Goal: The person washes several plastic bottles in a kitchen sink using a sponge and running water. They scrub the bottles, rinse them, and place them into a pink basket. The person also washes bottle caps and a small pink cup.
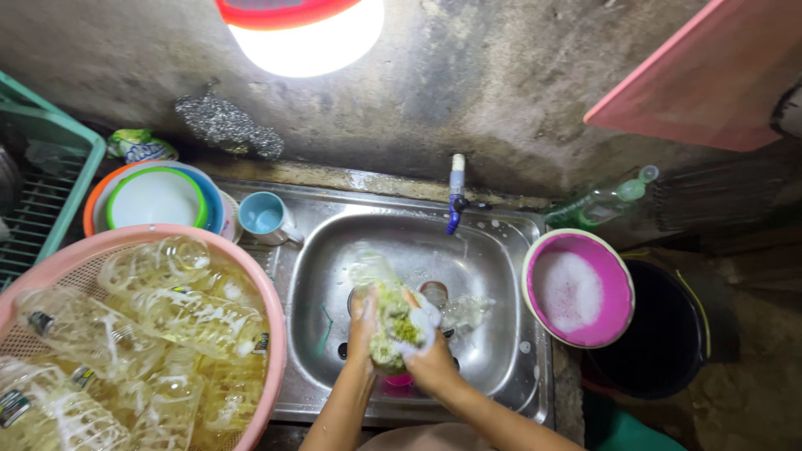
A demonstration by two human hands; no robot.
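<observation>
Clear plastic bottle [378, 288] over sink [501, 351] basin, both hands wrapped around it: left hand [362, 321], right hand [430, 351] pressing green sponge [399, 327]. Light, thin-walled, soapy-slick, likely; grip mid-body.

A basket [271, 334] of bottles [192, 317] lies left of the sink [501, 351], a basin [622, 292] right.

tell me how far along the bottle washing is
Looks done: clear plastic bottles piled in the pink basket. In hand: left hand and right hand grip a soapy bottle with a sponge over the sink. Left: at least another bottle lying in the sink.
</observation>
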